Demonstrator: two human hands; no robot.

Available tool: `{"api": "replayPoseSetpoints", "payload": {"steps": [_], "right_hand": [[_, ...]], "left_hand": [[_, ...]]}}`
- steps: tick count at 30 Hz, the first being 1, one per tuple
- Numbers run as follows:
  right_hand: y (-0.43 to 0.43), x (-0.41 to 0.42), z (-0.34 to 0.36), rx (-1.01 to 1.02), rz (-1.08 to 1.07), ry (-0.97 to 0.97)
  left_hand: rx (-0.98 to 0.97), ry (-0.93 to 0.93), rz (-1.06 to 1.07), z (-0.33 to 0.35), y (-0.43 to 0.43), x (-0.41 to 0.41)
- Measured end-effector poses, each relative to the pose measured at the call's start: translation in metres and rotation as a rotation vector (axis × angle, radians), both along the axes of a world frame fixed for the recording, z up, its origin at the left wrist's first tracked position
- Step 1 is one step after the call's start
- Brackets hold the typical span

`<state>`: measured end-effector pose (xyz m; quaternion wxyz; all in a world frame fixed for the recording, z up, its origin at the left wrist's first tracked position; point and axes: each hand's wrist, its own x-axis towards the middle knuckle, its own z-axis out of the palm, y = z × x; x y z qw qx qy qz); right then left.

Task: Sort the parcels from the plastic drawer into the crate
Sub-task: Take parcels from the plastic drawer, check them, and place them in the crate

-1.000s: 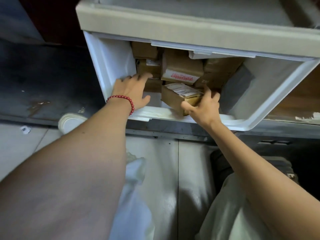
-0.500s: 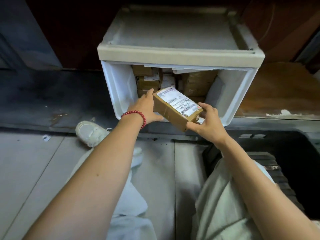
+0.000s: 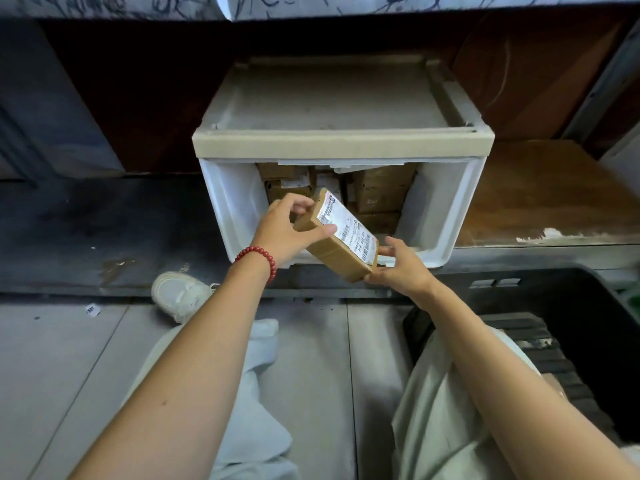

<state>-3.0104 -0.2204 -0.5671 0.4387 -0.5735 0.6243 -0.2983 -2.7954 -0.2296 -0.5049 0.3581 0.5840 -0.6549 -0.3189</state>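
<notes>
A brown cardboard parcel (image 3: 337, 249) with a white shipping label is held in the air in front of the open white plastic drawer (image 3: 235, 209). My left hand (image 3: 285, 232), with a red bead bracelet on its wrist, grips the parcel's far end, thumb on its side. My right hand (image 3: 400, 266) holds the near end with thumb and fingers. Several more brown parcels (image 3: 379, 194) are stacked at the back of the drawer. A black crate (image 3: 568, 323) stands on the floor at the right, partly hidden by my right arm and knee.
The drawer unit sits on a dark low ledge (image 3: 104, 233) with a wooden board (image 3: 540, 202) to its right. My white shoe (image 3: 180, 296) and light trouser legs are on the grey tiled floor (image 3: 52, 375). A paper scrap (image 3: 91, 310) lies at the left.
Both hands pulled the labelled parcel out of the drawer and toward me. The parcel has turned more lengthwise, and my view has drawn back from the drawer, showing the crate.
</notes>
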Motion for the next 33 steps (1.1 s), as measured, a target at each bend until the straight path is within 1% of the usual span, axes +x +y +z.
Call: {"api": "replayPoseSetpoints", "payload": {"steps": [5, 7, 10, 12, 14, 16, 20, 23, 25, 28, 30, 33], "right_hand": [[-0.011, 0.010, -0.012, 0.029, -0.017, -0.055], [-0.012, 0.011, -0.014, 0.064, 0.002, -0.111], [-0.013, 0.012, -0.013, 0.075, -0.023, -0.280], [-0.014, 0.012, -0.011, 0.065, -0.080, -0.465], [-0.015, 0.011, -0.008, 0.090, -0.191, -0.644], [-0.015, 0.010, -0.003, 0.128, -0.254, -0.725], [-0.016, 0.009, 0.002, 0.161, -0.234, -0.718], [-0.015, 0.007, 0.004, 0.154, -0.296, -0.746], [-0.014, 0.006, 0.004, 0.147, -0.293, -0.753], [-0.012, 0.008, 0.005, 0.169, -0.240, -0.686], [-0.014, 0.009, 0.003, 0.169, -0.272, -0.670], [-0.016, 0.005, 0.001, 0.171, -0.303, -0.736]], "left_hand": [[-0.094, 0.017, 0.045, 0.005, -0.005, -0.012], [-0.115, -0.003, 0.094, 0.005, -0.009, -0.014], [-0.102, -0.075, 0.178, 0.000, -0.016, -0.009], [-0.050, -0.121, 0.235, -0.003, -0.017, -0.005], [0.006, -0.123, 0.266, -0.004, -0.016, -0.004], [0.050, -0.099, 0.257, -0.003, -0.015, -0.005], [0.099, -0.190, 0.226, -0.006, -0.015, -0.001], [0.168, -0.147, 0.195, -0.008, -0.016, 0.001], [0.189, -0.127, 0.179, -0.009, -0.015, 0.001], [0.197, -0.129, 0.139, -0.011, -0.014, -0.003], [0.195, -0.118, 0.129, -0.011, -0.011, -0.007], [0.188, -0.087, 0.154, -0.012, -0.010, -0.013]]}}
